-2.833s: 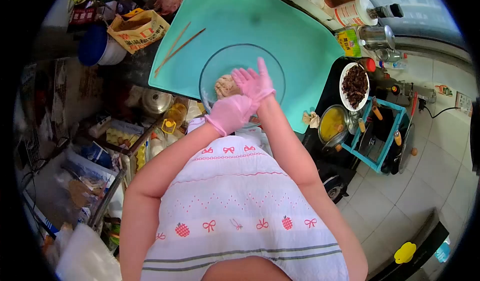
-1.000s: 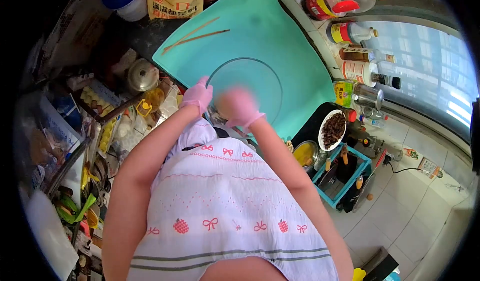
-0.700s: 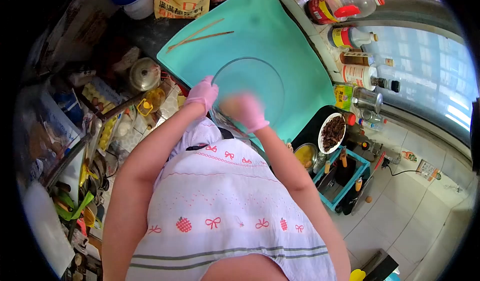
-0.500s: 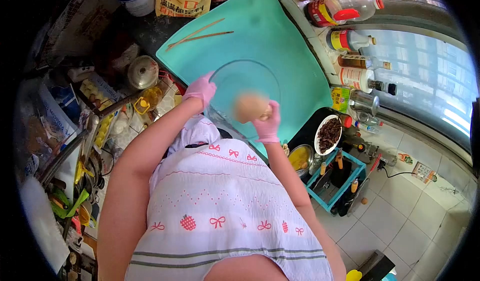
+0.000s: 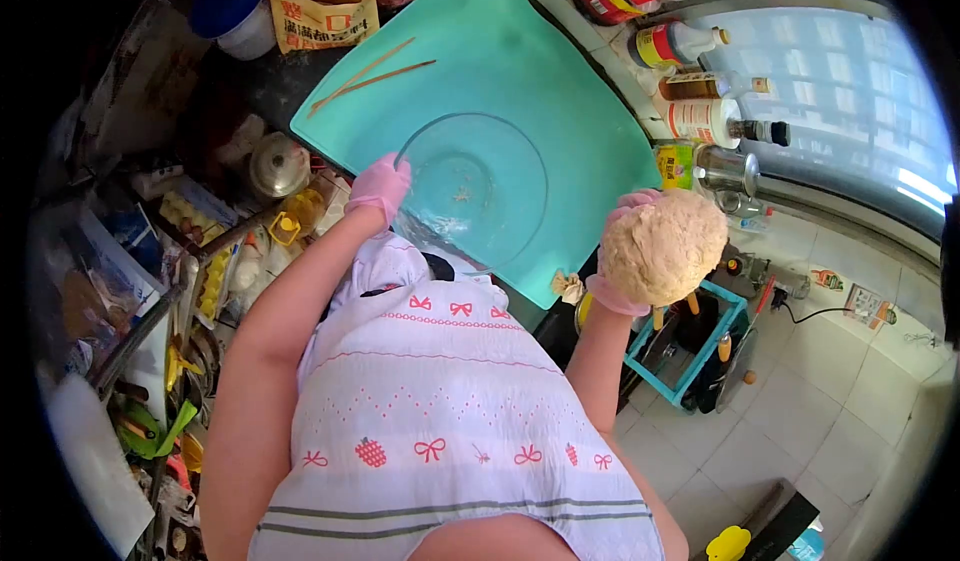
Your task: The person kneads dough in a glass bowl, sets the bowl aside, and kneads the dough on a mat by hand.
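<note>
My right hand [image 5: 617, 296], in a pink glove, holds up a large rough ball of dough [image 5: 666, 249] to the right of the mat; the dough hides most of the fingers. My left hand [image 5: 380, 188], also gloved in pink, is closed on the left rim of a clear glass bowl [image 5: 537, 161]. Small dough bits stick to the bowl's bottom. Beneath the bowl lies a turquoise mat [image 5: 590, 126]. Two wooden chopsticks [image 5: 385, 78] rest on the mat beyond my left hand.
Several bottles [image 5: 672, 44] line the windowsill on the right. A paper bag [image 5: 322, 11] and a blue-lidded tub [image 5: 245, 16] stand at the back left. A blue rack [image 5: 690, 386] with wooden-handled tools is at lower right. Shelves of kitchenware fill the left.
My right hand has lifted the dough out of the glass bowl and carried it right, past the mat's edge. My left hand stays on the bowl's rim. The view has shifted slightly.
</note>
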A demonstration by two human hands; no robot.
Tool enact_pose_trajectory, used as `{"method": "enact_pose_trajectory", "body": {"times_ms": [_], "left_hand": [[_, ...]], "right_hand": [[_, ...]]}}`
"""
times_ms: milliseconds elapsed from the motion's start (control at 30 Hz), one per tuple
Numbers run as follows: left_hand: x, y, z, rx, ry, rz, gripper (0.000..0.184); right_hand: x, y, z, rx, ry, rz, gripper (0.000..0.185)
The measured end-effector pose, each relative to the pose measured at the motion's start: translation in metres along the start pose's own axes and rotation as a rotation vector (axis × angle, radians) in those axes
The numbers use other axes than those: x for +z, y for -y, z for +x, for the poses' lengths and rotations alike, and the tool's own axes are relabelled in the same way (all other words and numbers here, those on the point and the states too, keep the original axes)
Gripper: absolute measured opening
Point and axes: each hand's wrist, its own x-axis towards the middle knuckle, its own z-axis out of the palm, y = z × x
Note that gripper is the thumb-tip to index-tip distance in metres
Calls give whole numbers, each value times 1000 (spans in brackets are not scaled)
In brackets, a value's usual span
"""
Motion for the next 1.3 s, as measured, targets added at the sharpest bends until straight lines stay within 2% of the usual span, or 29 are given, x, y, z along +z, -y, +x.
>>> {"method": "enact_pose_trajectory", "body": {"times_ms": [33, 133, 200, 267, 300, 400, 433, 500, 600, 700, 733, 767, 800, 833, 867, 933, 967, 1000, 1067, 1100, 1167, 1200, 1233, 1300], "left_hand": [[0, 0, -1, 4, -9, 9, 42], [0, 0, -1, 1, -16, 19, 42], [0, 1, 1, -21, 10, 2, 41], [13, 7, 1, 236, -420, 149, 39], [19, 7, 1, 368, -634, 222, 38], [-26, -40, -33, 657, -512, -102, 43], [-33, -50, -40, 640, -339, -309, 46], [-46, -68, -52, 575, 25, -708, 51], [-75, -94, -67, 495, 218, -940, 58], [-83, -103, -71, 585, 419, -1051, 63], [-80, -102, -71, 625, 370, -1056, 66], [-73, -99, -72, 664, 320, -1062, 69], [-68, -96, -72, 702, 267, -1067, 72], [-78, -86, -58, 645, 394, -1038, 77], [-81, -75, -57, 564, 494, -1175, 76], [-90, -61, -71, 380, 698, -1441, 76], [-85, -48, -74, 333, 625, -1371, 79], [-83, -41, -76, 284, 639, -1376, 78], [-80, -32, -78, 189, 662, -1390, 75], [-78, -24, -78, 240, 685, -1409, 71], [-80, -20, -86, 283, 720, -1486, 72], [-83, -17, -89, 306, 736, -1522, 72], [-86, -15, -92, 245, 731, -1579, 73], [-91, -11, -95, 120, 723, -1689, 74]], "right_hand": [[7, -10, -5, -5, -60, 32, 55], [-46, 12, -21, -96, -39, -436, 48], [-55, 8, -31, -80, -165, -532, 50], [-55, -3, -33, 5, -285, -506, 51], [-61, -9, -30, -103, -517, -573, 52], [-55, -28, -21, -45, -414, -734, 53], [-43, -37, -13, -16, -432, -749, 54], [-18, -51, 7, -33, -366, -972, 55], [11, -71, 31, -10, -301, -1292, 64], [20, -92, 45, 110, -212, -1470, 72], [19, -99, 48, 163, -176, -1508, 74], [10, -103, 49, 201, -30, -1488, 88], [13, -100, 49, 235, 125, -1652, 93], [18, -96, 50, 272, 287, -1809, 99], [24, -95, 50, 309, 457, -1959, 104], [38, -98, 47, 458, 381, -1687, 87], [39, -94, 50, 504, 346, -1609, 76], [39, -90, 54, 546, 313, -1531, 65], [25, -82, 55, 432, 117, -1373, 46], [13, -77, 56, 381, 27, -1291, 39], [-27, -65, 55, 254, -112, -1447, 38], [-65, -52, 50, 327, -77, -1625, 38], [-101, -40, 44, 397, -38, -1801, 38], [-137, -41, 28, 507, 220, -2269, 44]]}}
